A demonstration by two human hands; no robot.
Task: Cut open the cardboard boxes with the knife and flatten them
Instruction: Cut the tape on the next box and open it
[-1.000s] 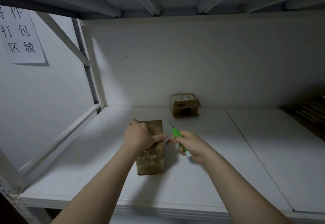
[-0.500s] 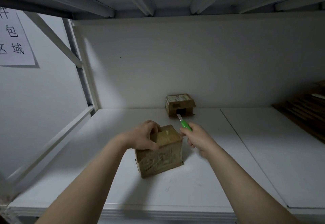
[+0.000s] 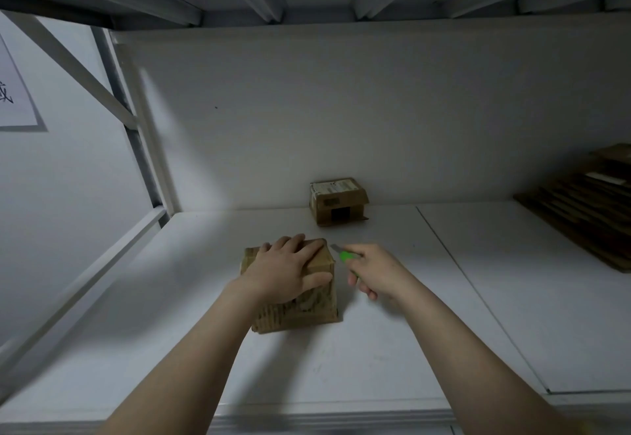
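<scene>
**Ana:** While the left hand (image 3: 286, 270) rests on top of the near box (image 3: 307, 310), what is the right hand (image 3: 375, 272) doing?

**Ben:** It holds the knife (image 3: 346, 256). Its grip is curled tight round the green handle. The short grey blade sticks out toward the upper left.

**Ana:** Does the blade touch the box?

**Ben:** I cannot tell. The tip is just beside the top right corner of the box.

**Ana:** And the grip of the left hand?

**Ben:** It is spread. The fingers lie straight and flat on the brown top, and the thumb lies along the right edge.

**Ana:** Where is the near box?

**Ben:** It sits on the white shelf (image 3: 375, 359), near the middle of the frame. Its front side looks shiny and wrinkled.

**Ana:** Is there another box?

**Ben:** Yes. The far box (image 3: 336, 200) stands higher in the frame, by the back wall, well apart from both hands. It has a white label on top and a dark square on its front.

**Ana:** Anything else?

**Ben:** Flat cardboard (image 3: 580, 209) lies in a dark pile at the right edge of the frame. A paper sign (image 3: 13, 100) hangs at the left edge.
</scene>
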